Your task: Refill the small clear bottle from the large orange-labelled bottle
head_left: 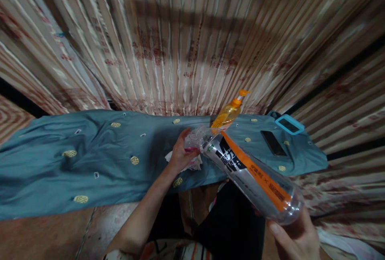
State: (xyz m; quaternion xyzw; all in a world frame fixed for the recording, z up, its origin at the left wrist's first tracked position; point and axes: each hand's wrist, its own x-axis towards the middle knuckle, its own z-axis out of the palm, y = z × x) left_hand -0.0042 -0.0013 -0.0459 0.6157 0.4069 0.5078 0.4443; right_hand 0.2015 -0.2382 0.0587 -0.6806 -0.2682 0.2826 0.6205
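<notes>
My right hand [296,232] grips the base end of a large clear plastic bottle [255,180] with an orange, black and silver label. The bottle is tilted, its neck low and pointing left. My left hand [179,154] is closed around a small clear container [192,139] with pink showing in it, right at the bottle's neck. Whether the two touch I cannot tell. Under my left hand lies a crumpled white tissue [195,165]. Just behind the neck stands an amber pump bottle [227,115] with an orange pump head.
A long surface covered by a blue-green cloth [105,160] with yellow pineapple prints runs across the view. On its right end lie a dark phone [273,143] and a blue-framed digital clock [289,124]. A pleated patterned curtain [186,43] hangs close behind.
</notes>
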